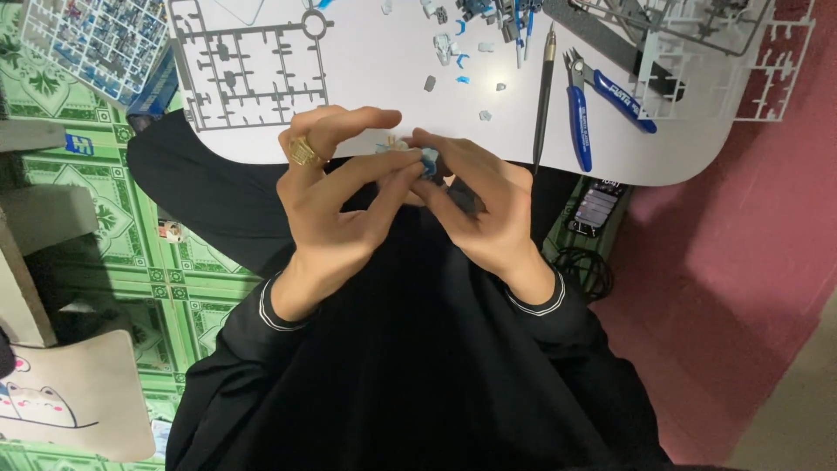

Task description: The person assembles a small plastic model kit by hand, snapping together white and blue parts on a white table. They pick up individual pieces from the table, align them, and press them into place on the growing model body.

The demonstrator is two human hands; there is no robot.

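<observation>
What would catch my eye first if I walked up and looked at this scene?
Two bare hands meet at the centre, the left hand with a gold ring, the right hand beside it, pinching a tiny blue and white part between their fingertips. Above them, on the white table, lie a grey parts frame at left and blue-handled nippers at right.

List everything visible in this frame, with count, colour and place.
small model part: one, blue and white, pinched between both hands' fingertips
white table: one, across the top
parts frames: several, grey-white, table's left and right ends
cutters: one pair, blue handles, table right
hobby knife: one, dark, beside cutters
loose bits: several, blue and grey, table centre
ring: one, gold, on left hand
floor mat: green patterned, left
left hand: on the part
right hand: on the part
</observation>
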